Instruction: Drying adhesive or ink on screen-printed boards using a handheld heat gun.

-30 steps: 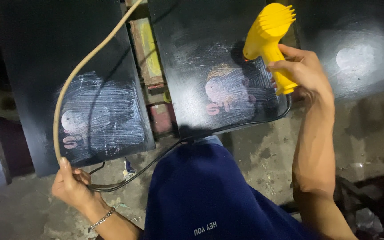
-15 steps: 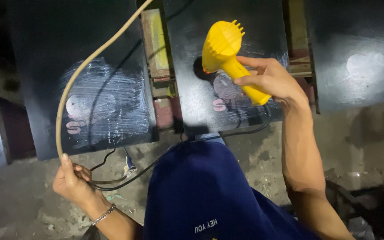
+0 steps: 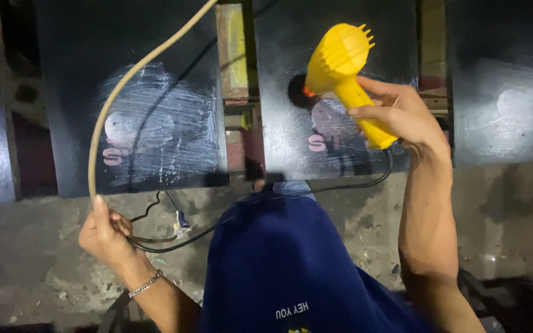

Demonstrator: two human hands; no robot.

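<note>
Yellow dryer over a dark panel

The right hand [image 3: 402,114] grips the yellow dryer [image 3: 343,74] by its handle above the middle black panel [image 3: 291,142]; the left hand [image 3: 103,231] holds a tan hose [image 3: 124,83].

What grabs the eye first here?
The bright yellow hair dryer, gripped by the right hand over the middle black panel. Next, the tan hose arcing from the top edge down to the left hand, across a chalky white smear on the left black panel.
</note>
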